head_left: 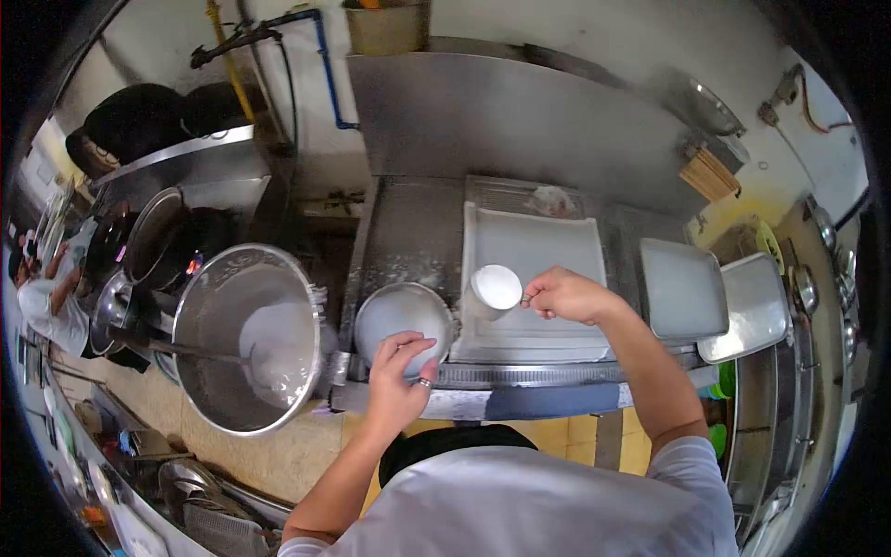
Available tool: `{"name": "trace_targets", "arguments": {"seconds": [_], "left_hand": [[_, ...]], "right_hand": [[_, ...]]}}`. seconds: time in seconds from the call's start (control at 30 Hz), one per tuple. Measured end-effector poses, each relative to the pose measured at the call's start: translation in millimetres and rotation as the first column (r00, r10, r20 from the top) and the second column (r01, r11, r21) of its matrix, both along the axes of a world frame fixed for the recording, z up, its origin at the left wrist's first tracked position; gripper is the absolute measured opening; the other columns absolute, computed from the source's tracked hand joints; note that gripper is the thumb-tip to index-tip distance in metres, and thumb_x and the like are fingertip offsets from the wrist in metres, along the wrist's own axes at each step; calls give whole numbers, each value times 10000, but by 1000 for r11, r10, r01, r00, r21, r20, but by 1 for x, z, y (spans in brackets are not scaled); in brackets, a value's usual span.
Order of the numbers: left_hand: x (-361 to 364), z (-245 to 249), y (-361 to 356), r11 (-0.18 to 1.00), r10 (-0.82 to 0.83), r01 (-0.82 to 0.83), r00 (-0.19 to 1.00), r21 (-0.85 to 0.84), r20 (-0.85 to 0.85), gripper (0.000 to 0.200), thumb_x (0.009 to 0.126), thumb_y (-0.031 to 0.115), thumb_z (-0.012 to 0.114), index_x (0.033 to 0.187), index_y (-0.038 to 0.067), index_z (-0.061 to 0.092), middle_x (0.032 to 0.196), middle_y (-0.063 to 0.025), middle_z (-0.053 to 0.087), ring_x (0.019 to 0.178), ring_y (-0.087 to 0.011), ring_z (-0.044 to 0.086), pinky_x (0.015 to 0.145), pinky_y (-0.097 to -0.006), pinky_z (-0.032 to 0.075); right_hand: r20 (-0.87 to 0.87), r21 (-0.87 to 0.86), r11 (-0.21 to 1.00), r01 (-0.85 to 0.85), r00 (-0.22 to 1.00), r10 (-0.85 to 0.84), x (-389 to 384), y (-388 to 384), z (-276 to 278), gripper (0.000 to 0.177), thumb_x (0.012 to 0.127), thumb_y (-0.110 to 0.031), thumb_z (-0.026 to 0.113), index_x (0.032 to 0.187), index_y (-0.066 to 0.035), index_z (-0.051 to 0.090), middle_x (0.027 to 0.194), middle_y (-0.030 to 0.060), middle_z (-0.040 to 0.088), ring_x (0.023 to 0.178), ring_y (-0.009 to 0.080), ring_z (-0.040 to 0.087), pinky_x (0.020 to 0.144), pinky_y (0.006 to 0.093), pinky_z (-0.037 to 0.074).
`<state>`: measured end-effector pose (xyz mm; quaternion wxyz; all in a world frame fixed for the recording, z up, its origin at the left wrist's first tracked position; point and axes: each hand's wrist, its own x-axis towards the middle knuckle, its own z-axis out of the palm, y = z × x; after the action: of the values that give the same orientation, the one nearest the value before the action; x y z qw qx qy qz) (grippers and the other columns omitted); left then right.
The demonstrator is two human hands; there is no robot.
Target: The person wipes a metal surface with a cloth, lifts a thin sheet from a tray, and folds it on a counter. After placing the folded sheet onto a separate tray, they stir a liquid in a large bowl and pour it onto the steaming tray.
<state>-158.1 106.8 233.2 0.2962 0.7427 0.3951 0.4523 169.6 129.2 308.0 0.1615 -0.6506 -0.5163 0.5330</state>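
My right hand (571,295) is closed on the small handle of a metal cup (484,306), which looks full of white liquid. The cup is above the left part of a pale rectangular tray (534,243) on the steel counter. My left hand (401,373), with a ring on it, hovers over or touches the near side of a round metal bowl (394,311). Its fingers are bent but apart, and nothing shows between them. Whitish contents fill the bowl.
Left of the counter stands a large metal pot (200,390) holding white liquid and a long-handled ladle (209,353). Two more rectangular trays (682,288) lie to the right. Dark woks (135,125) and another person (60,311) are at far left.
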Motion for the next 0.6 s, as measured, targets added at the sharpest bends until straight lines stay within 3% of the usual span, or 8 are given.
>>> {"name": "trace_targets", "arguments": {"seconds": [0.07,0.2,0.4,0.6], "left_hand": [[35,-16,-4,994,-41,34,997,-105,-71,295,781,7,753,1071,58,746,1130,-150,676,1067,-334,630,937,-422,509],[80,-61,-7,984,-108,81,980,-159,-165,280,799,11,747,1076,56,752,1161,-173,681,1113,-351,640,973,-421,512],[108,-72,-25,971,-112,58,968,-233,-226,268,810,49,743,1075,84,762,1155,-161,680,1126,-359,621,990,-440,506],[105,-72,-29,972,-92,28,959,-232,-269,239,818,55,740,1052,84,770,1151,-161,684,1124,-355,625,998,-438,505]], "right_hand": [[-33,1,996,87,996,-87,38,-9,-31,142,900,-71,615,952,28,702,771,26,627,684,105,536,614,288,462],[-19,18,972,234,972,-234,97,-21,-89,123,908,-92,615,903,11,684,761,46,624,655,130,570,575,306,461],[34,24,888,459,887,-460,153,-23,-162,150,899,-119,644,822,8,663,715,93,635,546,190,621,413,349,402],[-82,124,818,562,827,-556,180,-15,-207,149,868,-21,622,721,5,631,652,91,599,485,185,542,384,350,435]]}}
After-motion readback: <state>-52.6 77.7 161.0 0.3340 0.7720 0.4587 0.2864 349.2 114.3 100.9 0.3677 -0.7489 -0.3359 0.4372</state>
